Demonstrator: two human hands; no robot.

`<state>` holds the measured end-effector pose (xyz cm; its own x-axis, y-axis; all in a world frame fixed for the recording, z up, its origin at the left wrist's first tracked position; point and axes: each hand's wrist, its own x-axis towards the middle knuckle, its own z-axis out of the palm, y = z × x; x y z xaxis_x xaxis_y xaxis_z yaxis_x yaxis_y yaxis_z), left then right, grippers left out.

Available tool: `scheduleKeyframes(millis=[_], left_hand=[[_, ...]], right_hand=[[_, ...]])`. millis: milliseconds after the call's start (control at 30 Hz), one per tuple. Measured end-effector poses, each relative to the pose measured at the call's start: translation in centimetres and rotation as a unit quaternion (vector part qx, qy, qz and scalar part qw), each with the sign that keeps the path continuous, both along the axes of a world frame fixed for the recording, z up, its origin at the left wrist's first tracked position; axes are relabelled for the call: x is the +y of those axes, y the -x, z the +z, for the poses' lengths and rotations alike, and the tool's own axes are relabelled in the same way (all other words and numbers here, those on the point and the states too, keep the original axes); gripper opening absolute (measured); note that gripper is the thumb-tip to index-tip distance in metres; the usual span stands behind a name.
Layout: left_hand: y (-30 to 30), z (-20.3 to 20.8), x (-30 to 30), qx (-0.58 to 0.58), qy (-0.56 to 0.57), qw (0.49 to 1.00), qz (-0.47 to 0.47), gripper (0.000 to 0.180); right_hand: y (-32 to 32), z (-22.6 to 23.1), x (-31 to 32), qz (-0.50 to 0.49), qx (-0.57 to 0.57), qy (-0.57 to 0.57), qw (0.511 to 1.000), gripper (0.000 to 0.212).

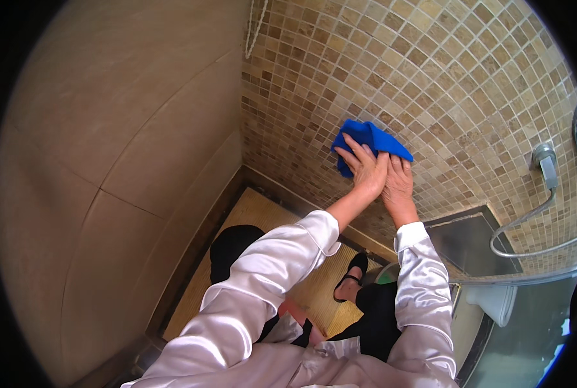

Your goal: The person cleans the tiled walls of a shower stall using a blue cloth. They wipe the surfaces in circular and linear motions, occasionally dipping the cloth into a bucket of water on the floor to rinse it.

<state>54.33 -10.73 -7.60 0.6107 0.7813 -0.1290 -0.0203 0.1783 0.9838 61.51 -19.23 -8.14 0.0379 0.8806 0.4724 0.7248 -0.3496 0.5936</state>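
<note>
A bunched blue cloth (382, 141) lies against the mosaic-tiled wall (431, 84) in front of me. My left hand (367, 173) rests on it with fingers stretched and spread over its left and middle part. Beside it, my right hand (399, 187) has its fingers at the lower right edge of the cloth, and their tips look tucked against the fabric. The two hands touch each other, the left thumb side overlapping the right hand.
Large plain tiles (133, 129) cover the left wall. A shower hose (528, 220) hangs from a wall fitting (544, 158) on the right. Lower down are a dark panel (469, 236), a white toilet (495, 302) and a bin (387, 274) near my foot.
</note>
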Motion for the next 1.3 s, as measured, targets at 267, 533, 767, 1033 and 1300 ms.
scheduleKeyframes(millis=[267, 533, 767, 1033, 1300], left_hand=[[0.2, 0.0, -1.0, -0.027, 0.045, 0.998, -0.018, 0.111], [-0.9, -0.3, 0.7, -0.064, 0.125, 0.990, 0.030, 0.099], [-4.3, -4.5, -4.8, -0.069, 0.195, 0.972, -0.115, 0.097], [-3.9, -1.2, -9.4, -0.134, 0.342, 0.913, -0.174, 0.044], [-3.3, 1.1, -7.7, -0.159, 0.409, 0.867, -0.236, 0.044]], right_hand=[[0.8, -0.7, -0.5, 0.034, 0.088, -0.066, 0.993, 0.059], [1.2, 0.5, 0.8, 0.052, 0.067, -0.043, 0.995, 0.050], [-0.1, 0.8, -6.6, 0.038, 0.129, -0.027, 0.991, 0.045], [0.8, 2.1, -11.0, 0.010, 0.181, -0.024, 0.983, 0.036], [3.7, 1.5, -10.1, -0.054, 0.204, -0.128, 0.969, 0.032]])
